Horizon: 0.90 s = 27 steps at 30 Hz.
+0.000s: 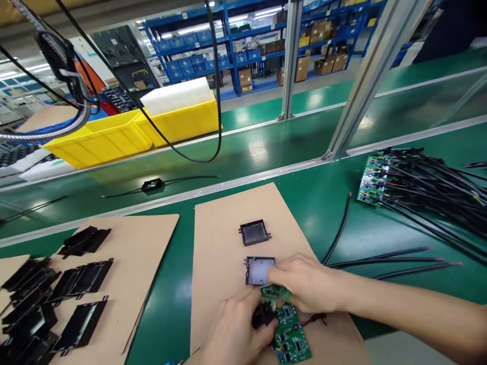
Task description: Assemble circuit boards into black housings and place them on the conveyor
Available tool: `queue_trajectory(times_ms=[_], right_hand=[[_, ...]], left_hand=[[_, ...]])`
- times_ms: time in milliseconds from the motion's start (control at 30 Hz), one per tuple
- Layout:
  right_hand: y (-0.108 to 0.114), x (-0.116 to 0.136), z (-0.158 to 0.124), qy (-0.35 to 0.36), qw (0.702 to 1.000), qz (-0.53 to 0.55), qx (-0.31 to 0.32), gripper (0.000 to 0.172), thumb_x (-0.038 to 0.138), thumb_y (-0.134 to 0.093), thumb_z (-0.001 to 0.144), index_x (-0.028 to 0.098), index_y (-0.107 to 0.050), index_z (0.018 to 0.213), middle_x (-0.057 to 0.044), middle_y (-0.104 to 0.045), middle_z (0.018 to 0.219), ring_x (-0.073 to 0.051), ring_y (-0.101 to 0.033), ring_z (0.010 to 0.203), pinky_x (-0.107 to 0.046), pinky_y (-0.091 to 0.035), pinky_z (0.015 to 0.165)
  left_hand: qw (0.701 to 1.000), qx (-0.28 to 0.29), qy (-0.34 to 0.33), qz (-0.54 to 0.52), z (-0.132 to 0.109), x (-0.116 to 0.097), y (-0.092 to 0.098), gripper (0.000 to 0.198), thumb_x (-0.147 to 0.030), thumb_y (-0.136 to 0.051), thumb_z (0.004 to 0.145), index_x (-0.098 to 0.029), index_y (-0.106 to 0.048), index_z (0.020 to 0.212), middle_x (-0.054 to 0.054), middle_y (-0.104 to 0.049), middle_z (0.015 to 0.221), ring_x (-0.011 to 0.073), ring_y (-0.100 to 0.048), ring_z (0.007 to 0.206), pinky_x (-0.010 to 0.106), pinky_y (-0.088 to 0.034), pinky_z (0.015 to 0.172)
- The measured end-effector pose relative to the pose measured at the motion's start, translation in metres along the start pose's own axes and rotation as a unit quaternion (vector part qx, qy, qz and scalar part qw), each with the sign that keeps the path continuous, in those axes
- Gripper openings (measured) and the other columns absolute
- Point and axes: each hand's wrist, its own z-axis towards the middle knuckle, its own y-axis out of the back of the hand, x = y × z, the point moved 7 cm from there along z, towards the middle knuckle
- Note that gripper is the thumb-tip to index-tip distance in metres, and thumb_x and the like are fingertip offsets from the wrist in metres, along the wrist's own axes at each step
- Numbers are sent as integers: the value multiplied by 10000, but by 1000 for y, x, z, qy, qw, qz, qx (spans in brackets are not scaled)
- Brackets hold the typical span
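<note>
My right hand (304,284) is closed, with finger and thumb at a small green circuit board (274,292). My left hand (238,324) pinches a black cable (262,315), partly hidden by the fingers, so its exact shape is hard to make out. Below the hands, more green circuit boards (292,337) with thin coloured wires rest on the brown cardboard sheet (216,243). Just beyond my right fingertips lies an open black plastic case (259,271) with a pale inside. A second shallow black case (254,232) lies farther back on the cardboard.
Several black cases (81,319) are spread over another cardboard sheet (152,238) on the left. A pile of circuit boards with black cables (422,177) lies at right. Loose cables (395,261) run near my right forearm. Yellow bins (182,119) stand behind the metal rail; a cable loop hangs above.
</note>
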Motion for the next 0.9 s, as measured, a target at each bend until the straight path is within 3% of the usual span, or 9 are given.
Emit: queue_trajectory(times_ms=[67, 167, 200, 333, 433, 533, 667, 833, 900], right_hand=[[-2, 4, -5, 8, 999, 25, -20, 299, 164, -700, 739, 195, -588, 1014, -41, -658, 867, -229, -627, 774, -278, -417, 628], [-2, 0, -12, -57, 995, 76, -23, 572, 266, -801, 648, 211, -542, 1155, -44, -660, 918, -258, -633, 801, -287, -436, 620], [-1, 1, -13, -68, 994, 82, -19, 587, 274, -814, 634, 218, -543, 1152, -43, -657, 924, -268, -631, 822, -293, -441, 632], [-3, 11, -16, -45, 994, 104, 0, 347, 153, -724, 705, 236, -569, 1005, -15, -634, 904, -231, -614, 841, -278, -441, 671], [-9, 17, -20, -2, 996, 87, 2, 319, 90, -617, 729, 199, -542, 1020, -38, -605, 920, -215, -584, 833, -278, -444, 677], [-20, 20, -25, 42, 999, 3, -15, 370, 64, -550, 751, 144, -523, 1111, -85, -581, 966, -236, -549, 872, -311, -443, 713], [-26, 25, -30, 68, 994, -77, -39, 225, 88, -420, 915, 148, -546, 1092, -75, -574, 917, -222, -527, 809, -321, -428, 689], [6, 18, -28, 18, 997, 44, -63, 410, 67, -593, 772, 182, -544, 1163, -55, -557, 1003, -202, -528, 930, -274, -435, 764], [24, 10, -23, -22, 993, 74, -85, 379, 11, -542, 743, 199, -583, 1069, -28, -547, 926, -172, -528, 863, -249, -417, 721]], left_hand=[[998, -41, -42, 30, -4, 3, -6, 153, -236, -589, 744, -217, -606, 895, 41, -661, 870, 242, -651, 765, 314, -463, 625], [981, -116, -111, 108, -15, 4, -12, 109, -241, -594, 761, -215, -580, 867, 37, -632, 784, 227, -642, 669, 315, -472, 572], [973, -136, -128, 139, -18, 3, -13, 81, -240, -595, 772, -217, -569, 845, 32, -619, 753, 220, -632, 644, 314, -469, 559], [947, -182, -165, 207, -27, 0, -14, 86, -241, -606, 795, -229, -521, 796, 17, -589, 687, 198, -597, 594, 305, -456, 529], [949, -196, -174, 176, -28, -1, -8, 150, -236, -637, 761, -230, -493, 802, 7, -582, 704, 193, -584, 615, 296, -459, 540], [959, -187, -165, 134, -25, -1, -2, 202, -158, -620, 681, -228, -469, 794, 0, -573, 723, 191, -572, 647, 289, -453, 560], [978, -140, -111, 106, -21, 6, -1, 183, -144, -591, 669, -225, -465, 774, 7, -574, 722, 202, -579, 684, 294, -453, 584], [995, -28, -50, 82, -20, 7, 12, 530, -119, -562, 634, -214, -505, 1153, 49, -641, 951, 254, -619, 842, 359, -505, 721], [990, -4, -53, 127, -19, -4, 29, 507, -138, -515, 712, -226, -506, 1211, 72, -630, 1042, 284, -616, 882, 407, -498, 751]])
